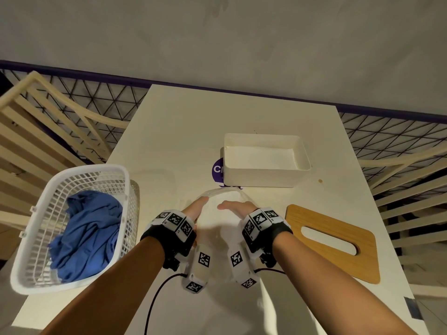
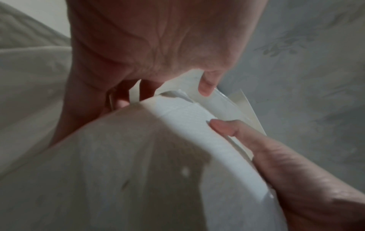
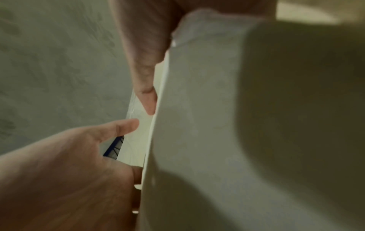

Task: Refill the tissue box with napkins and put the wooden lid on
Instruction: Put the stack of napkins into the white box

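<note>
Over the near middle of the table, my two hands hold a white napkin pack in a clear plastic wrapper. My left hand grips its left side, with fingers curled at the wrapper's open end. My right hand grips the right side, thumb lying over the top. Up close, the napkin stack fills both wrist views. The white tissue box stands open just beyond the hands, white inside. The wooden lid, with its oval slot, lies flat on the table to my right.
A white mesh basket with a blue cloth sits at the table's left edge. A purple sticker shows beside the box. Slatted wooden frames flank the table on both sides. Cables trail from my wrists.
</note>
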The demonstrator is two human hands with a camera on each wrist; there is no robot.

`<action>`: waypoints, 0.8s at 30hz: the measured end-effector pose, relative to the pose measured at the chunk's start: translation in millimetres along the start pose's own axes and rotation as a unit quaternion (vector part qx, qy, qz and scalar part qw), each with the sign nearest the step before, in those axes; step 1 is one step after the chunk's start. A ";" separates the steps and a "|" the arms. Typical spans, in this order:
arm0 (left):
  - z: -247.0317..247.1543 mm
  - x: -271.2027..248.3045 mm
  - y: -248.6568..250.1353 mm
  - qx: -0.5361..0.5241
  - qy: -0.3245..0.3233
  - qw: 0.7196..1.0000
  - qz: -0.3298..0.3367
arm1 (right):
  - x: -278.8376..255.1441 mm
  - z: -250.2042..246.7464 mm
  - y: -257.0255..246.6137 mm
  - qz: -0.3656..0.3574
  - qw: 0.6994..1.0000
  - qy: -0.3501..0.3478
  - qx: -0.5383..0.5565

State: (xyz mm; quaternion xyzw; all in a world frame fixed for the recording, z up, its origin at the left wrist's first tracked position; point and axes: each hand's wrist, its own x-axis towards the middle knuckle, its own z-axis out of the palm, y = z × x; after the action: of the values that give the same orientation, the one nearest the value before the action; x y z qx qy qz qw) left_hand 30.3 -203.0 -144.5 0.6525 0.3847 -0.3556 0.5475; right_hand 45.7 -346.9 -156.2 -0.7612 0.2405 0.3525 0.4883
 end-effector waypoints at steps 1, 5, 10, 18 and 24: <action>-0.9 1.6 -0.6 0.001 -0.004 1.000 0.005 | -0.1 0.1 -0.8 -0.005 1.000 0.002 0.002; -5.1 11.6 -3.7 -0.027 -0.036 0.999 0.007 | 4.2 -0.6 -5.7 -0.004 1.000 -0.014 -0.002; -18.7 41.8 -1.1 0.025 -0.094 0.995 0.023 | 7.7 0.7 0.8 -0.030 0.999 0.003 0.020; -16.2 -6.6 22.4 0.286 0.058 0.951 0.098 | -1.7 -1.7 -0.4 -0.128 0.979 -0.113 0.110; -24.0 5.6 25.9 0.082 -0.055 0.988 0.117 | -15.3 -15.0 3.2 -0.166 0.952 -0.226 0.122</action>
State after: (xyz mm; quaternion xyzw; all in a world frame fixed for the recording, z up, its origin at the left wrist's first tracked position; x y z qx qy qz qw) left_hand 56.9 -181.4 -134.4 0.7150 0.2449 -0.3549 0.5503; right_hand 38.2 -361.6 -142.1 -0.6251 0.0356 0.3972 0.6709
